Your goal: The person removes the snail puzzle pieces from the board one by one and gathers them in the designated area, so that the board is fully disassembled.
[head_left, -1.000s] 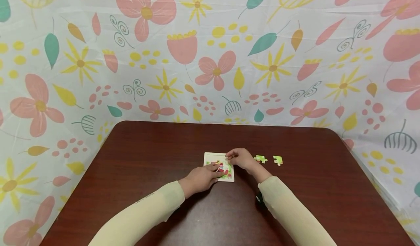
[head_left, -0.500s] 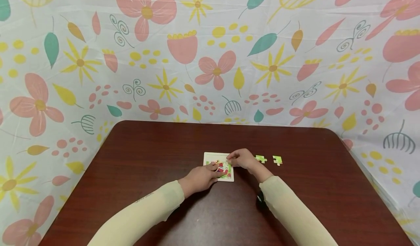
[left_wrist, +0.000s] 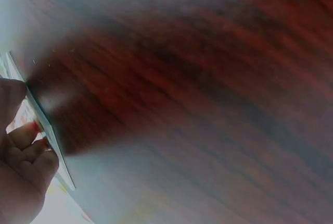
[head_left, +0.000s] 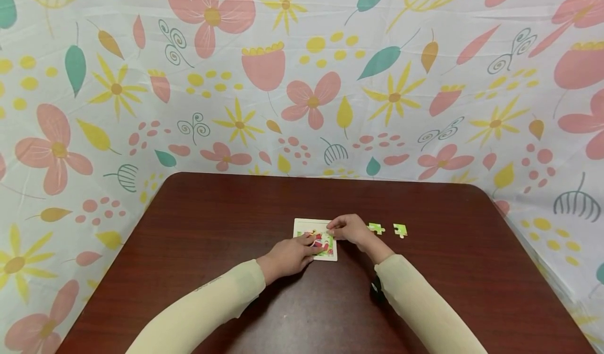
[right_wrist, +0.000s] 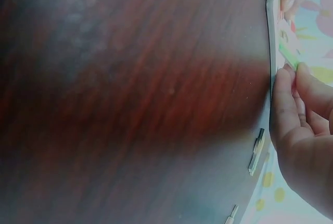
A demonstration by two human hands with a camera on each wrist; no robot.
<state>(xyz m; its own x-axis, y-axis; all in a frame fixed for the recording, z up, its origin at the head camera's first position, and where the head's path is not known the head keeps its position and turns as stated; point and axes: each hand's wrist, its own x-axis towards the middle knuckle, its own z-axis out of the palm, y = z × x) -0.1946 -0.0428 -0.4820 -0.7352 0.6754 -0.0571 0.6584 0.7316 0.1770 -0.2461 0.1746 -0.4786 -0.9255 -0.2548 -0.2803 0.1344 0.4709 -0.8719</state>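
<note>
A small jigsaw puzzle board (head_left: 306, 221) with a pale frame and a red, green and yellow picture lies on the dark wooden table. My left hand (head_left: 287, 257) rests on its lower left part, fingers reaching over the picture and covering some of it. At the upper right of the board, my right hand (head_left: 350, 228) pinches a green puzzle piece (right_wrist: 289, 56) between thumb and forefinger. In the right wrist view that piece is tilted, right over the board. The left wrist view shows the left hand's fingertips (left_wrist: 39, 143) at the board's edge.
Two loose green puzzle pieces lie on the table to the right of the board, one (head_left: 376, 228) close to the right hand and another (head_left: 400, 231) farther right. Behind the table (head_left: 226, 202) hangs a white cloth (head_left: 264, 154) printed with flowers and leaves.
The right hand has shifted very slightly to the right at the board's upper right, its fingers still pinched. The left hand has stayed in place on the board.
</note>
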